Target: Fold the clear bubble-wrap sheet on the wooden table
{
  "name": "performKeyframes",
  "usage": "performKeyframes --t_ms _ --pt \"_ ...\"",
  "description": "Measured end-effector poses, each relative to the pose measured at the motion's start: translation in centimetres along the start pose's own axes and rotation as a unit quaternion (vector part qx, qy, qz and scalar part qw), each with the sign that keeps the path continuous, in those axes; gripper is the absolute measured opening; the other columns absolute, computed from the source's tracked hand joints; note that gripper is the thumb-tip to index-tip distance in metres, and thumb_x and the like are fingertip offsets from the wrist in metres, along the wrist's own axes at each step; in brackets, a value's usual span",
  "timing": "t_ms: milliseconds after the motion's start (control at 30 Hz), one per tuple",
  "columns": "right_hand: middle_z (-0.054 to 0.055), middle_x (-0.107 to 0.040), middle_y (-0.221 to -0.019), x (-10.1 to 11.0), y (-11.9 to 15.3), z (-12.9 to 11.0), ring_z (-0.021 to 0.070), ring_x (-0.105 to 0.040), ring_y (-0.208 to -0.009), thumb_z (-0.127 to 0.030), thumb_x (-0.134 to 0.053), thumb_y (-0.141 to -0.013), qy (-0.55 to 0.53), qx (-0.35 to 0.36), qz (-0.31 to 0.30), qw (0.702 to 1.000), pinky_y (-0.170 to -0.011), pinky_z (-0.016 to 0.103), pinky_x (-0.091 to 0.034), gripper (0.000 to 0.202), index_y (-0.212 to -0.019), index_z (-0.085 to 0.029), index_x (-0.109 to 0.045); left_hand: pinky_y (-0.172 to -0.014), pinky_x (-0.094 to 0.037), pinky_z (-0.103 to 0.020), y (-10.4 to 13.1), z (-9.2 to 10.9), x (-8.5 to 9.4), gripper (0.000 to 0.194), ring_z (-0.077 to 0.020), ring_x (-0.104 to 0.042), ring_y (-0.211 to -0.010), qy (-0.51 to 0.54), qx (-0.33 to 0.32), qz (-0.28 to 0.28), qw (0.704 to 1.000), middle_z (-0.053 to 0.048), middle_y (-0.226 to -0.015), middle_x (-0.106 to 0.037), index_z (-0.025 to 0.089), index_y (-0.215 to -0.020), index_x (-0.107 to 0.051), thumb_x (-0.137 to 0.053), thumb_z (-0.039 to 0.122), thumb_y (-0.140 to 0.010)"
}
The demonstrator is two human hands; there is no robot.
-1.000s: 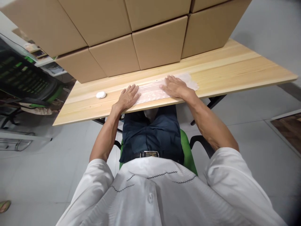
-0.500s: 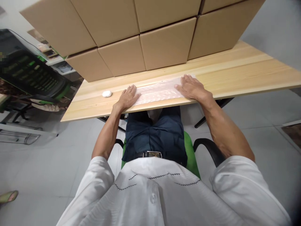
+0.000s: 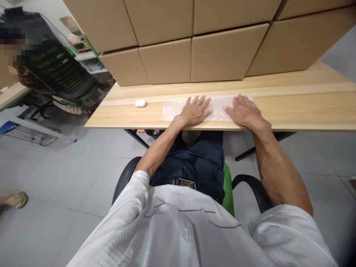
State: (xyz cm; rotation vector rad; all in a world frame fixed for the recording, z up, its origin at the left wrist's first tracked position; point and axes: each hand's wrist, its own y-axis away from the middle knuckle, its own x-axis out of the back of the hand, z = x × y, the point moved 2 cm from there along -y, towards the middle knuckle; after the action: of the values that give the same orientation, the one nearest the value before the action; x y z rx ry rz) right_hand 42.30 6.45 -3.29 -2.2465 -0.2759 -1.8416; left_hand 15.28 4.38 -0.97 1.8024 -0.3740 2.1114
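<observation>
A long, flat, see-through pinkish plastic sheet (image 3: 172, 110), perhaps a film or bag, lies along the front of the wooden table (image 3: 116, 116). My left hand (image 3: 196, 110) rests palm down on the middle of it, fingers spread. Over its right end lies my right hand (image 3: 246, 111), also flat, with the thumb stretched toward the left hand. Neither hand grips anything. Left of the sheet sits a small white rounded case (image 3: 140, 103), apart from both hands.
Stacked brown cardboard boxes (image 3: 164, 61) form a wall along the table's back. A green chair (image 3: 228, 189) with black armrests is under me. At the left are a black mesh office chair (image 3: 59, 63), a seated person and a sandalled foot (image 3: 18, 200).
My left hand has slid right along the plastic sheet, from its left end to its middle. My right hand stays on the right end. The camera view has turned somewhat.
</observation>
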Motion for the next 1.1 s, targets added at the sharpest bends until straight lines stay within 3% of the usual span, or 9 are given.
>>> performKeyframes --t_ms 133,367,600,867,1100 --pt "0.036 -0.030 -0.202 0.1 0.1 0.0 0.0496 -0.028 -0.192 -0.072 -0.028 -0.125 -0.007 -0.006 -0.015 1.000 -0.155 0.068 -0.028 0.103 -0.195 0.003 -0.031 -0.161 -0.012 -0.067 1.2 1.5 0.4 0.081 -0.0412 -0.019 -0.198 -0.018 0.046 -0.041 0.998 -0.009 -0.211 -0.024 0.027 -0.201 -0.033 -0.033 0.063 -0.128" --pt "0.033 -0.029 -0.204 0.1 0.2 0.2 0.0497 -0.027 -0.192 -0.074 -0.031 -0.124 -0.021 -0.005 -0.013 1.000 -0.156 0.070 -0.025 0.104 -0.197 0.000 -0.030 -0.161 -0.015 -0.064 4.3 0.0 2.8 0.081 -0.0397 -0.015 -0.199 -0.018 0.097 -0.058 0.993 -0.010 -0.212 -0.019 0.027 -0.201 -0.031 -0.035 0.061 -0.128" --pt "0.036 -0.032 -0.202 -0.2 0.0 0.5 0.0507 -0.029 -0.191 -0.074 -0.032 -0.124 -0.019 0.001 -0.005 1.000 -0.155 0.070 -0.026 0.105 -0.195 0.003 -0.033 -0.160 -0.015 -0.066 5.4 -1.2 2.6 0.083 -0.0441 -0.017 -0.198 -0.016 0.130 -0.046 0.990 -0.013 -0.212 -0.019 0.024 -0.200 -0.033 -0.039 0.063 -0.127" --pt "0.035 -0.029 -0.203 0.3 0.4 0.1 0.0487 -0.027 -0.192 -0.072 -0.032 -0.124 -0.020 -0.010 -0.013 1.000 -0.157 0.066 -0.024 0.104 -0.194 0.005 -0.034 -0.158 -0.020 -0.068 6.1 -1.4 2.3 0.089 -0.0496 -0.022 -0.196 -0.036 0.189 -0.020 0.981 -0.023 -0.209 -0.025 0.014 -0.198 -0.036 -0.038 0.069 -0.127" --pt "0.034 -0.032 -0.202 -0.3 0.0 0.7 0.0502 -0.030 -0.191 -0.075 -0.034 -0.124 -0.029 -0.002 0.001 1.000 -0.155 0.071 -0.026 0.104 -0.195 0.000 -0.035 -0.158 -0.021 -0.064 7.3 -1.6 2.8 0.098 -0.0498 -0.024 -0.195 -0.049 0.236 -0.021 0.970 -0.032 -0.206 -0.026 0.003 -0.196 -0.032 -0.034 0.071 -0.127"
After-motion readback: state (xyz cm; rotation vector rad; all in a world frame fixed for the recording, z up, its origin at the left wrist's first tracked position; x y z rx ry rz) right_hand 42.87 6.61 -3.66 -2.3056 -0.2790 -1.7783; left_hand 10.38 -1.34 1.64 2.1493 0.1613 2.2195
